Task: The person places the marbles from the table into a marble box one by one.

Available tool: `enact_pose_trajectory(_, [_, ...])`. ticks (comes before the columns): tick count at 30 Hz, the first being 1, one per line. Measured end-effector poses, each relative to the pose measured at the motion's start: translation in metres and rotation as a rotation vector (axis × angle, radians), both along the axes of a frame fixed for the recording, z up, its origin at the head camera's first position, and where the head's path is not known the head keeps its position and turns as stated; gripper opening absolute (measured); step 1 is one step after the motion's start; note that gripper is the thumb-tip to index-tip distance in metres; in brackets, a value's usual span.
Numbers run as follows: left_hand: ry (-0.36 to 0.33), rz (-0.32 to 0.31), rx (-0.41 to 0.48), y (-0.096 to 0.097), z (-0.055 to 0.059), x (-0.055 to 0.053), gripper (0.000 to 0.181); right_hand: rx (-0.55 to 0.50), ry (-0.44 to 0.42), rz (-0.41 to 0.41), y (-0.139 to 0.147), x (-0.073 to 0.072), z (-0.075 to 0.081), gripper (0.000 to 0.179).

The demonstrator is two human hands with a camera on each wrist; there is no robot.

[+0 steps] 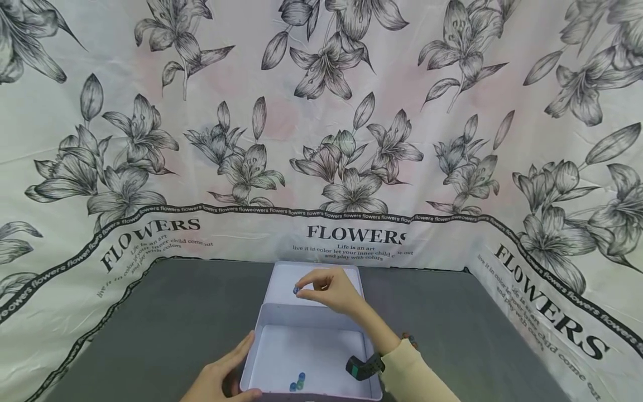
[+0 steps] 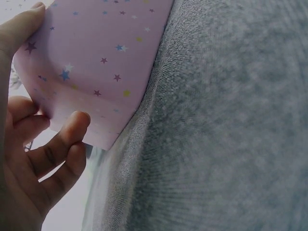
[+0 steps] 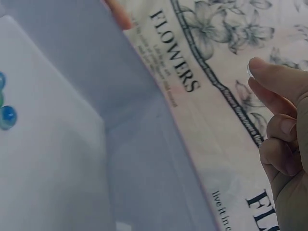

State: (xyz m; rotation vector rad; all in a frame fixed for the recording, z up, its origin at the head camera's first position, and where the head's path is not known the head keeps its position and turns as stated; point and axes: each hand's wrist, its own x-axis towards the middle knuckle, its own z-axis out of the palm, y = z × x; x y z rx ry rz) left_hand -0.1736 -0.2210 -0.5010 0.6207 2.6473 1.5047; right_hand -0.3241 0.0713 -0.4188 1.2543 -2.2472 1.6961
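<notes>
A box [image 1: 281, 352], white inside, lies open on the table; its outside is pink with small coloured stars in the left wrist view. My left hand [image 1: 223, 368] grips its near left corner, thumb at the front and fingers along the left side. Above the box's back part, my right hand [image 1: 334, 290] pinches a small blue marble [image 1: 296, 290] between thumb and forefinger. That marble is mostly hidden by the fingertips in the right wrist view. Near the box's front wall lie two blue marbles [image 3: 8, 117] and a green marble [image 1: 300, 384], close together on the floor.
Behind the box lies its white lid [image 1: 283, 279], inside facing up. A dark grey cloth [image 1: 191, 312] covers the table. Cloth walls [image 1: 351, 234] printed with flowers rise at the back and both sides. A black band [image 1: 364, 367] circles the right wrist.
</notes>
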Motion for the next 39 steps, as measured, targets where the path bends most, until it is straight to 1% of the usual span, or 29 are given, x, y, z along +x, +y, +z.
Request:
enact_pose_trajectory(5, [0.027, -0.013, 0.021, 0.0, -0.002, -0.001, 0.092, 0.076, 0.021, 0.047, -0.009, 0.004, -0.015, 0.012])
enact_pose_trajectory(11, [0.039, -0.012, 0.035, 0.0, -0.003, 0.001, 0.089, 0.176, 0.044, 0.157, -0.018, 0.01, -0.031, 0.01])
enact_pose_trajectory(16, [0.056, -0.007, 0.016, 0.0, -0.004, 0.0, 0.089, 0.334, 0.052, 0.265, -0.023, 0.019, -0.04, 0.01])
enact_pose_trajectory(19, [0.063, -0.006, 0.004, 0.0, -0.003, 0.0, 0.09, 0.449, 0.067, 0.282, -0.026, 0.021, -0.043, 0.011])
enact_pose_trajectory(21, [0.066, -0.008, 0.0, 0.0, -0.003, -0.001, 0.09, 0.517, 0.089, 0.273, -0.027, 0.022, -0.044, 0.011])
enact_pose_trajectory(24, [0.065, -0.012, -0.001, 0.0, -0.002, -0.001, 0.091, 0.579, 0.096, 0.259, -0.027, 0.022, -0.045, 0.012])
enact_pose_trajectory(28, [0.041, -0.011, 0.003, -0.001, -0.001, -0.001, 0.091, 0.582, 0.069, 0.241, -0.028, 0.021, -0.042, 0.015])
enact_pose_trajectory(33, [0.037, -0.018, 0.016, -0.002, -0.001, -0.001, 0.089, 0.528, 0.043, 0.226, -0.027, 0.019, -0.031, 0.016])
enact_pose_trajectory(36, [0.054, -0.02, 0.02, -0.002, -0.003, 0.0, 0.087, 0.481, 0.035, 0.222, -0.024, 0.019, -0.02, 0.016])
enact_pose_trajectory(39, [0.05, -0.02, 0.028, -0.001, -0.004, 0.0, 0.087, 0.413, 0.034, 0.212, -0.015, 0.017, -0.006, 0.017])
